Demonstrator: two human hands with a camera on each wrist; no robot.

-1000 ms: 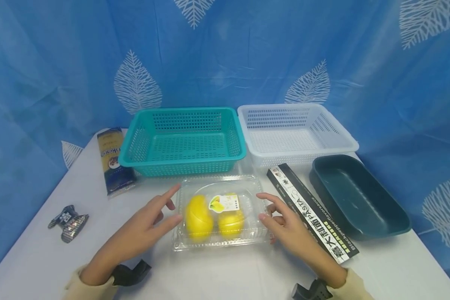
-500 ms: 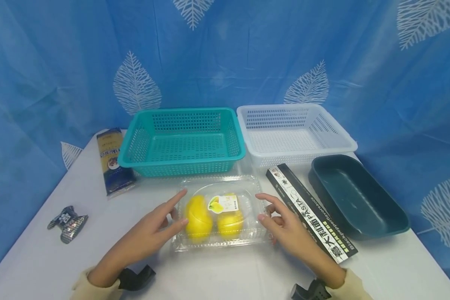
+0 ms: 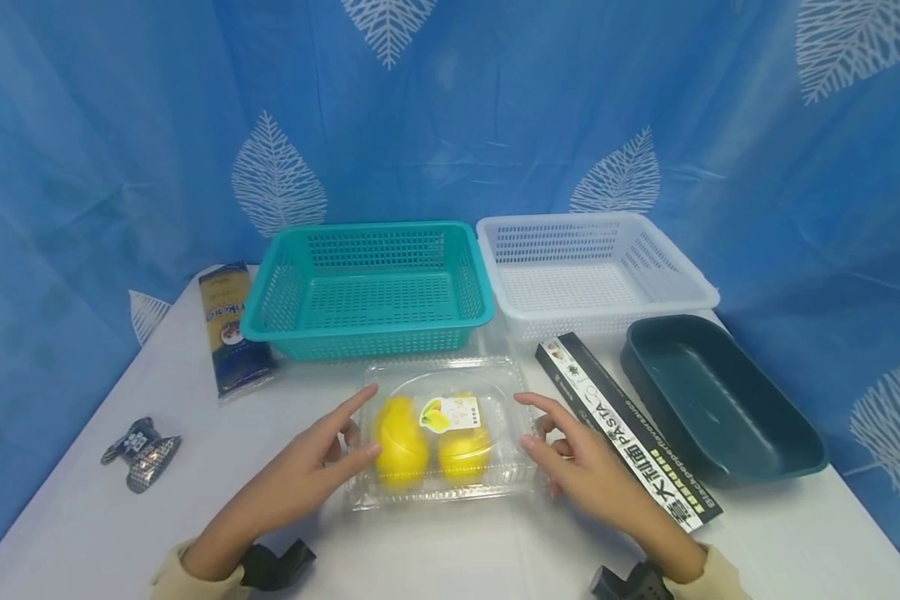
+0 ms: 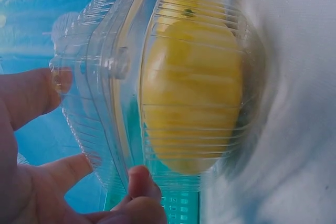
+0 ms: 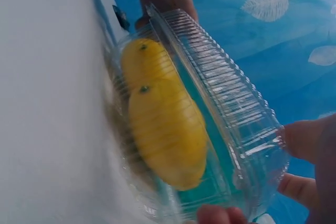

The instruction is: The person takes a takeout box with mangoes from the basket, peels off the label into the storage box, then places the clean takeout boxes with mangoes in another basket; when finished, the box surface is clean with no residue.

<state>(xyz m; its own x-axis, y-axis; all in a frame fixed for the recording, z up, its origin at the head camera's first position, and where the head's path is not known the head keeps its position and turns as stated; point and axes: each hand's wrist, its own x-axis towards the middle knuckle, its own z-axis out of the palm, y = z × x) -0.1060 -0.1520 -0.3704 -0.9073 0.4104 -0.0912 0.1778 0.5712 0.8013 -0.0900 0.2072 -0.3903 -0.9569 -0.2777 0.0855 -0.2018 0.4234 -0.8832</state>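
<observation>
A clear plastic box (image 3: 506,379) with a white label (image 3: 461,412) on its lid stands at the middle front, two yellow fruits (image 3: 401,442) inside. My left hand (image 3: 311,462) touches the box's left side, thumb and index finger spread on the lid's edge. On the opposite side, my right hand (image 3: 581,458) touches the right edge with thumb and index finger. In the left wrist view, fingertips meet the ribbed lid (image 4: 94,108) and one finger lies by the rim. The right wrist view shows fingers at the lid's corner (image 5: 262,145) beside the yellow fruit (image 5: 168,135).
Behind the box stand a teal basket (image 3: 367,340) and a white basket (image 3: 607,312). To the right lie a long pasta box (image 3: 630,433) and a dark green tub (image 3: 727,408). A blue-gold packet (image 3: 236,333) and a small shiny packet (image 3: 144,454) lie left.
My left hand has moved slightly right, its fingertips now over the box's left edge. My right hand stays at the right edge. The whole head view has shifted a little.
</observation>
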